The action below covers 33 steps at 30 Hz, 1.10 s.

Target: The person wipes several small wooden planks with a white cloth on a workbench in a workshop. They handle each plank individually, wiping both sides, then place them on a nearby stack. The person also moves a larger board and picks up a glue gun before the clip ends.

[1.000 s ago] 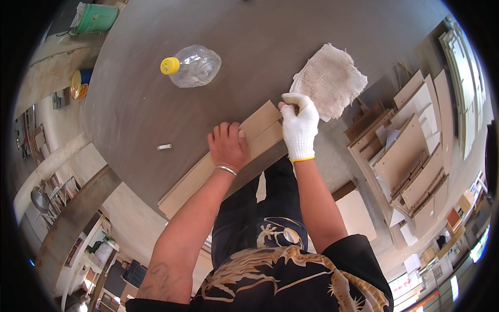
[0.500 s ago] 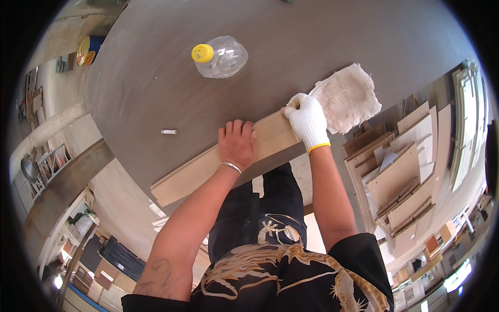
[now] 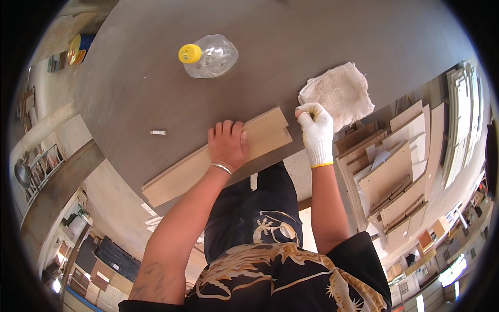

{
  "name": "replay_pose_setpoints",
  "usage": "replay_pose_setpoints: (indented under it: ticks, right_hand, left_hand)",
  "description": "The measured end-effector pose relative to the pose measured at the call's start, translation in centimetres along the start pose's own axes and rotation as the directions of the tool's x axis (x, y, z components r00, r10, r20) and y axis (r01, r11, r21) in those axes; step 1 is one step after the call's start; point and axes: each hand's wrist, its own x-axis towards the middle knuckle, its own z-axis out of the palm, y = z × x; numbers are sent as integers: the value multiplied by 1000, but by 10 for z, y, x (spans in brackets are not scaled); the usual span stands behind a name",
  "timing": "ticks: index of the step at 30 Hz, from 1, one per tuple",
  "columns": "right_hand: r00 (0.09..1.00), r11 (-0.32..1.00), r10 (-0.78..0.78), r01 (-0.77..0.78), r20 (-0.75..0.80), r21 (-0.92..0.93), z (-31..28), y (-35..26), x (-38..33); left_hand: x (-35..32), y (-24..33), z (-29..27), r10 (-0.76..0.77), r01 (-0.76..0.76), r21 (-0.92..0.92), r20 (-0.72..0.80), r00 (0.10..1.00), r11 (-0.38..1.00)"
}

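Observation:
Two pale wooden strips (image 3: 267,136) lie side by side along the near edge of the grey tabletop (image 3: 130,99), their right ends slightly offset. My bare left hand (image 3: 227,144) grips them near the middle, its fingers reaching over the far edge. My right hand (image 3: 317,127), in a white knitted glove with a yellow cuff, is closed just past the strips' right end, apart from them. A bare fingertip pokes out of the glove. Whatever its fingers hold, if anything, is hidden. Close beyond it lies a folded cream cloth (image 3: 340,93).
A clear plastic bottle with a yellow cap (image 3: 190,53) is on the tabletop's far side. A small white stub (image 3: 158,132) lies to the left. Stacked boards (image 3: 390,177) lean beyond the table's right edge, and a metal beam (image 3: 62,182) runs at the left.
My gloved right hand has come off the strips' right end and turned, moving a little right of it, still closed. My left hand stays on the strips. The whole view has shifted slightly.

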Motion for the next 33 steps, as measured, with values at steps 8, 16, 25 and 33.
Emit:
replay_pose_setpoints:
  ticks: [8,16,25,33]
  right_hand:
    - [950,944,-311,313,36,-105,25,16,-1]
    - [901,887,-432,417,-38,-197,41,-1,1]
    - [899,848,-439,410,-10,-336,52,-11,-3]
    - [977,967,-118,154,-178,203,30,11,-4]
  left_hand:
    - [2,0,4,33,-33,14,-39,999,999]
    - [0,-1,3,34,-33,33,-25,999,999]
    - [0,-1,0,18,-18,42,12,1000,999]
    - [0,0,-1,10,-10,-16,-11,1000,1000]
